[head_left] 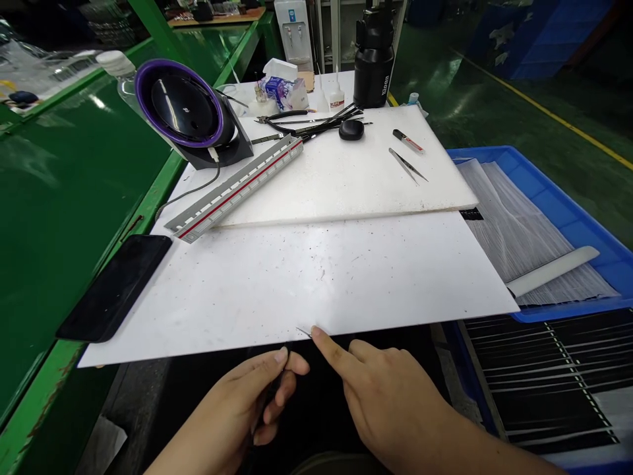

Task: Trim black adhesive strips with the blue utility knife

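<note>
Just below the front edge of the white board (346, 277), my left hand (252, 389) pinches something small and dark between thumb and index finger. Its other fingers are curled, and what it holds is mostly hidden against the dark background. My right hand (388, 389) is close on the right, index finger stretched toward the board's edge and the other fingers folded under. A thin dark sliver (303, 332) sticks out by that fingertip; whether the folded fingers hold it, I cannot tell. Small dark specks are scattered over the board.
A black phone (116, 287) lies at left, with a grey slotted strip (237, 188) and a purple-rimmed fan (180, 102) beyond. Tweezers (408, 165), a marker-like tube (408, 141) and a black case (351, 129) rest on a foam sheet (361, 188). A blue bin (548, 191) stands right.
</note>
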A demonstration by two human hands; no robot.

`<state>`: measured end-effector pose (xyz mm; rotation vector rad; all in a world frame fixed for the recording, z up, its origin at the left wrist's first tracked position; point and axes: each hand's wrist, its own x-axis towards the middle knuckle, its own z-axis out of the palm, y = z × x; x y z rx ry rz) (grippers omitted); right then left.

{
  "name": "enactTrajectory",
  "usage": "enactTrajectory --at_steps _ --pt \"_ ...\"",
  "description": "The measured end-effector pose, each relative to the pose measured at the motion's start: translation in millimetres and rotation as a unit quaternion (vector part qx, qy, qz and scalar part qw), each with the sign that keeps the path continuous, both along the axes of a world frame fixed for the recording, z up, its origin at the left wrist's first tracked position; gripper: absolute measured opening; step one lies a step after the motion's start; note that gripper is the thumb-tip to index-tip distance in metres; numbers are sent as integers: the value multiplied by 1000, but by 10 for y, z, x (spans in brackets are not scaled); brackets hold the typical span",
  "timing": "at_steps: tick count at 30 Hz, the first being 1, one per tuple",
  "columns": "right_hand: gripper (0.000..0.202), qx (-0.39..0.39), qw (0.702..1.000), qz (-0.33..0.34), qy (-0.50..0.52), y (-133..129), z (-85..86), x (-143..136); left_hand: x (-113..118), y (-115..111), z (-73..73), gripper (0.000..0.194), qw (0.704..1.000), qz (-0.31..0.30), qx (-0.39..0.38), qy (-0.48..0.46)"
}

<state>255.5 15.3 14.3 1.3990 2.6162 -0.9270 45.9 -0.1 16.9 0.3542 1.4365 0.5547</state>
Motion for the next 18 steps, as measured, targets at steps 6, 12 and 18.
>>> enactTrajectory --at_steps 6,12,18 --pt "72 7 1000 16 -2 35 20 -36 -7 69 -45 33 999 -6 -22 -36" --pt "75 10 999 29 10 64 25 -48 5 108 -12 39 999 -17 -37 -8" --pt "76 -7 999 47 5 99 32 -81 -13 119 -31 45 998 -44 -35 -3"
